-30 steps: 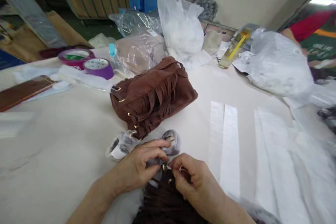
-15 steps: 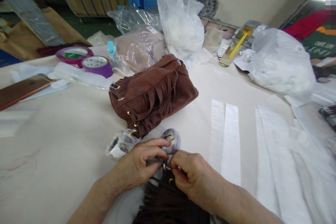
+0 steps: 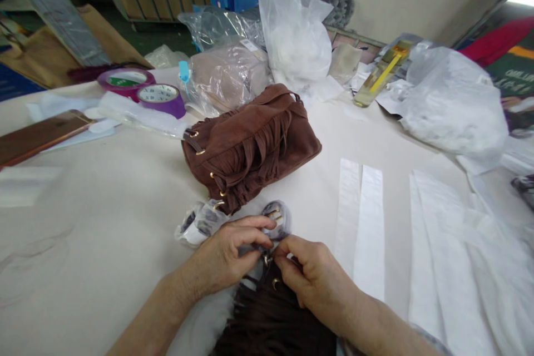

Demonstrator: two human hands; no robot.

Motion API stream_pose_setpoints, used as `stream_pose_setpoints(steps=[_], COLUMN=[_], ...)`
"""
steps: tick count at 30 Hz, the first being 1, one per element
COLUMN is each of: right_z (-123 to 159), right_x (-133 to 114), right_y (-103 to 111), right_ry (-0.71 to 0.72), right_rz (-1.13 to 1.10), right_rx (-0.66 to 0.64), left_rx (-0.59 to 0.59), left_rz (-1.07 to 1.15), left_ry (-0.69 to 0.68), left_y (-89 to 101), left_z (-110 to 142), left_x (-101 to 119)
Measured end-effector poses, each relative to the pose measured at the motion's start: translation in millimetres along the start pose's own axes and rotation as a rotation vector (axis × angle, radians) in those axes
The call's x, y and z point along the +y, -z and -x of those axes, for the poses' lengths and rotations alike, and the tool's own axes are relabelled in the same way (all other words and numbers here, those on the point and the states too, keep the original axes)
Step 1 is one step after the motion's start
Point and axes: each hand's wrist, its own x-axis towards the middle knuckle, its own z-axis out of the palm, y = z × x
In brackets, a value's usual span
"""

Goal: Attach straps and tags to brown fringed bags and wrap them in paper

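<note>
A dark brown fringed bag (image 3: 277, 325) lies at the near edge, partly under my hands. At its upper edge a small gold metal clasp (image 3: 266, 259) shows between my fingertips. My left hand (image 3: 233, 250) is closed beside the clasp, its fingers curled round something dark that is mostly hidden. My right hand (image 3: 315, 275) pinches at the clasp's other side; what lies between thumb and forefinger is too small to make out. Just beyond my fingers sits a coiled strap in clear wrap (image 3: 278, 216). A second wrapped bundle (image 3: 200, 223) rests left of it.
A lighter brown fringed bag (image 3: 254, 144) lies on its side ahead. White paper strips (image 3: 369, 222) are spread on the right. Tape rolls (image 3: 161, 97) and a brown flat case (image 3: 45, 136) are on the left. Plastic bags (image 3: 453, 103) and a yellow-taped clear tube (image 3: 381, 75) stand behind.
The view has shifted slightly, moving the table things a little to the right. My hands stay at the clasp, with the fingertips slightly shifted.
</note>
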Motion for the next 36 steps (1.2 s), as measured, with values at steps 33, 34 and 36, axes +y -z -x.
stream_pose_setpoints(steps=[33,34,36], right_z=[7.6,6.8,5.2], right_x=[2.9,1.5,-0.8], right_y=[0.9,0.6,-0.2], right_ry=[-0.374,-0.378,-0.369], right_rz=[-0.349,-0.334,-0.309], right_rx=[0.061,0.069,0.092], left_rx=[-0.054,-0.048,-0.041], left_rz=[0.080,0.080,0.082], left_ry=[0.029,0.023,0.016], left_y=[-5.3,-5.8,-7.2], left_z=[-2.5,-2.4,-2.2], left_x=[-3.9,-4.4,-5.3])
